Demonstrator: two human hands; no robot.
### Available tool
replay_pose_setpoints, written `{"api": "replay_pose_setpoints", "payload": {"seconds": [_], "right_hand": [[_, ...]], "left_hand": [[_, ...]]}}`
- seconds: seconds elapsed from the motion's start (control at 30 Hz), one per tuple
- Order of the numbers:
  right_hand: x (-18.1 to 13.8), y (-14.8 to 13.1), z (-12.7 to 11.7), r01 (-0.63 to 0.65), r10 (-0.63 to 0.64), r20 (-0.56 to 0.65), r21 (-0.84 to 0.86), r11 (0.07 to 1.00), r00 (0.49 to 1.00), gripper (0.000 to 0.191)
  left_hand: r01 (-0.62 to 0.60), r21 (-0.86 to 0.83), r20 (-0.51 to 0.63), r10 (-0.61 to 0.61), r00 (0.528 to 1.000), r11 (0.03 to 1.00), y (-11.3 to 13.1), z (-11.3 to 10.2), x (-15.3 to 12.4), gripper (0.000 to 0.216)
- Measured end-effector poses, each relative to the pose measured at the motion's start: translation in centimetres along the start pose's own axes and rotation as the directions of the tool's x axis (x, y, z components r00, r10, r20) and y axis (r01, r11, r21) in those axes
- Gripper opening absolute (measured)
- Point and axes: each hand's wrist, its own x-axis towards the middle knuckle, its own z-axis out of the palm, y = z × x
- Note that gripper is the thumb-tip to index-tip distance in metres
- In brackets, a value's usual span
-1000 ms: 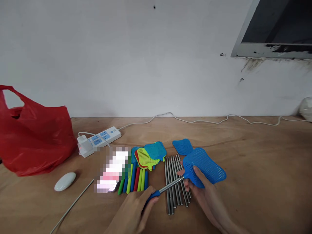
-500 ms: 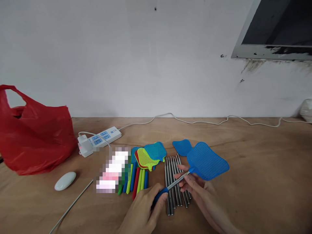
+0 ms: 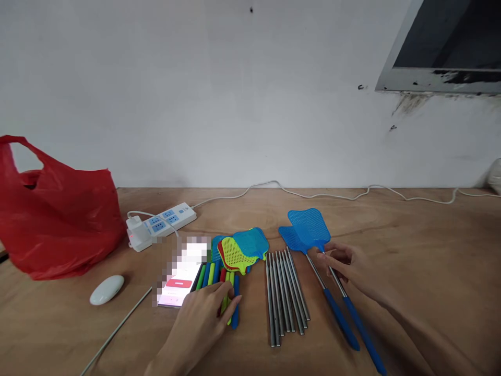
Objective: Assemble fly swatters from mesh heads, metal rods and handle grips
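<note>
Two assembled blue fly swatters (image 3: 309, 227) lie side by side on the wooden table (image 3: 410, 261), heads far, blue grips near. My right hand (image 3: 346, 263) rests on the metal shaft of the right one, fingers curled around it. My left hand (image 3: 203, 316) lies over a row of loose coloured handle grips (image 3: 225, 284), fingertips touching them. Behind the grips sits a stack of swatter heads (image 3: 240, 248) in yellow, red and teal. A bundle of bare metal rods (image 3: 284, 295) lies between my hands.
A lit phone (image 3: 178, 279) lies left of the grips. Further left are a white oval mouse (image 3: 106, 290), a white power strip (image 3: 160, 224) with a cable along the wall, and a red plastic bag (image 3: 55, 209). A thin rod (image 3: 113, 331) lies near the front left.
The swatter held in both hands a second ago now lies on the table beside the other blue one. My left hand let go of its grip and moved left onto the coloured grips.
</note>
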Motion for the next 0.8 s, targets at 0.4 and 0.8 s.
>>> {"api": "replay_pose_setpoints", "payload": {"seconds": [0.4, 0.8], "right_hand": [[3.5, 6.1, 0.2, 0.112, -0.217, -0.113, -0.584, 0.804, 0.97, 0.022], [1.3, -0.7, 5.8, 0.424, -0.281, 0.321, -0.606, 0.673, 0.905, 0.012]], "left_hand": [[0.107, 0.081, 0.138, -0.118, 0.983, 0.991, 1.4, 0.2, 1.0, 0.022], [0.117, -0.098, 0.099, -0.107, 0.989, 0.988, 2.0, -0.2, 0.8, 0.017]]}}
